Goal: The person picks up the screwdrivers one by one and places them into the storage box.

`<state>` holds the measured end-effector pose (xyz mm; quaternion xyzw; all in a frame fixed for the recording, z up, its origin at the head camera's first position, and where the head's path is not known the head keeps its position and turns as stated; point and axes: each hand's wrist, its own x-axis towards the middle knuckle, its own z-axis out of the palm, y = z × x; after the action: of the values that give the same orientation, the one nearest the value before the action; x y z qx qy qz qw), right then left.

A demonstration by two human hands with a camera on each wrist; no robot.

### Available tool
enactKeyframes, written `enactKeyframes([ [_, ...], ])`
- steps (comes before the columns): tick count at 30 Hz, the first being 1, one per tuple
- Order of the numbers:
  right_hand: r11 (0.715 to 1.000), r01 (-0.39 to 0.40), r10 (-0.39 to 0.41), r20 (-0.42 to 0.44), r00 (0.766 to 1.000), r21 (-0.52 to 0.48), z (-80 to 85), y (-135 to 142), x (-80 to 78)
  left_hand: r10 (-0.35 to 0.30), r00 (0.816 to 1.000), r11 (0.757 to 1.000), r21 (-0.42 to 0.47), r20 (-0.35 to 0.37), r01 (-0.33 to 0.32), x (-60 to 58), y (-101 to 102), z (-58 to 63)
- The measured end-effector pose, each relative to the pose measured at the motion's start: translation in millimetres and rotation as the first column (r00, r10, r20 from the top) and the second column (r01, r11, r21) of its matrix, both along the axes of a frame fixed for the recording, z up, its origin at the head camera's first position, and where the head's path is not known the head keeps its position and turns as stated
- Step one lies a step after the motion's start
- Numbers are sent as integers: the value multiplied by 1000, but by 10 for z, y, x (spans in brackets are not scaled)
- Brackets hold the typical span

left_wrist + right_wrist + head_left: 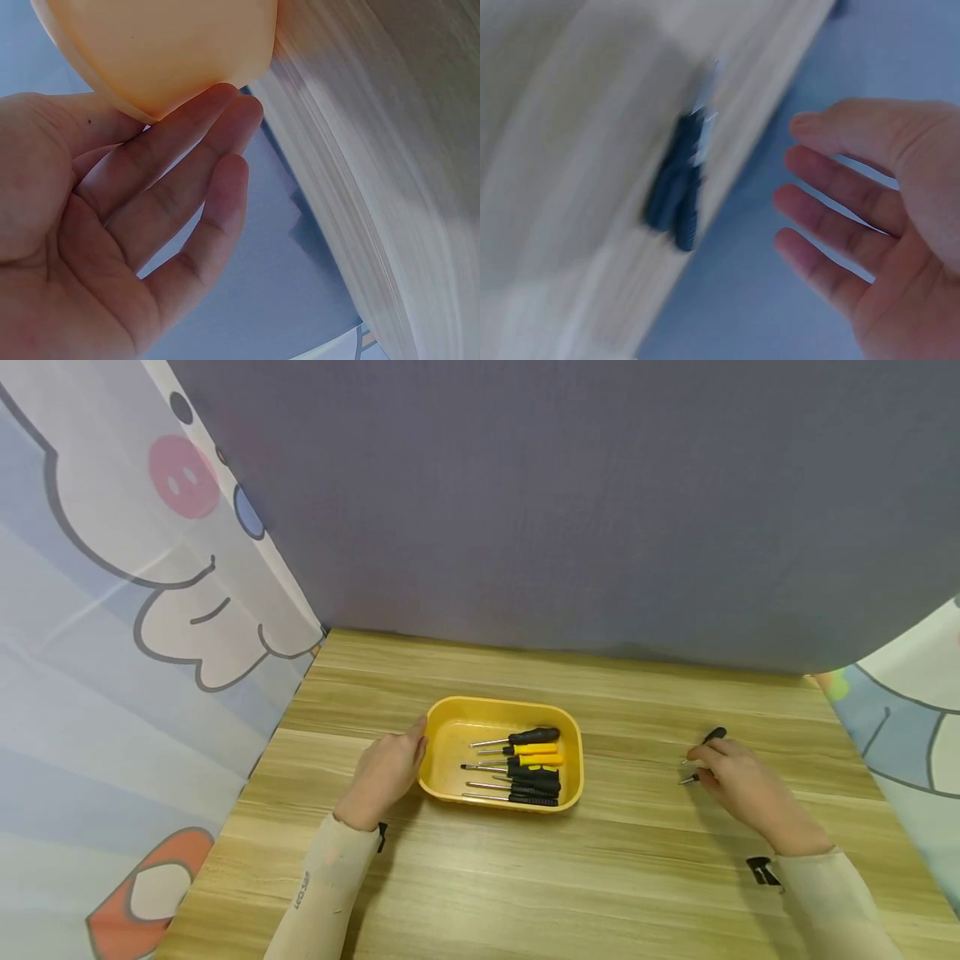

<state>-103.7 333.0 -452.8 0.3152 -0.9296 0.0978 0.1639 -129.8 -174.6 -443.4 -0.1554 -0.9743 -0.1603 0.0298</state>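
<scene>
At the left end of a yellow plastic tray (444, 752), my left hand (384, 777) grips the rim. The left wrist view shows its fingers under the outside of the tray wall (172, 45), with the thumb partly hidden behind the rim. Several screwdrivers (534, 760) with black or yellow handles lie inside, tips pointing left. My right hand (750, 789) is over two black-handled screwdrivers on the table, partly covering them in the head view. In the right wrist view, one screwdriver (667, 184) lies beside the other (686, 221), blurred, apart from the loosely extended fingers.
The wood-grain table (510, 877) ends at a grey partition (525, 510) at the back. Black binder clips (762, 870) are near both forearms. Cartoon-printed curtains (112, 635) hang at the left and right sides.
</scene>
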Motion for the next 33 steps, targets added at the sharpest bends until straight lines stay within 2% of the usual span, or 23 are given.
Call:
enactKeyframes([
  [5, 999, 49, -49, 32, 998, 13, -97, 206, -2, 7, 1000, 1000, -3, 9, -7, -2, 3, 7],
  [11, 998, 54, -54, 0, 999, 15, -209, 345, -23, 7, 1000, 1000, 1, 7, -7, -5, 5, 0],
  [20, 998, 53, -53, -17, 998, 16, -308, 406, -39, 4, 1000, 1000, 11, -10, -4, 5, 2, -17],
  [33, 997, 74, -74, -13, 997, 9, -364, 411, -57, 3, 1000, 1000, -5, -2, -3, 6, 9, -12],
])
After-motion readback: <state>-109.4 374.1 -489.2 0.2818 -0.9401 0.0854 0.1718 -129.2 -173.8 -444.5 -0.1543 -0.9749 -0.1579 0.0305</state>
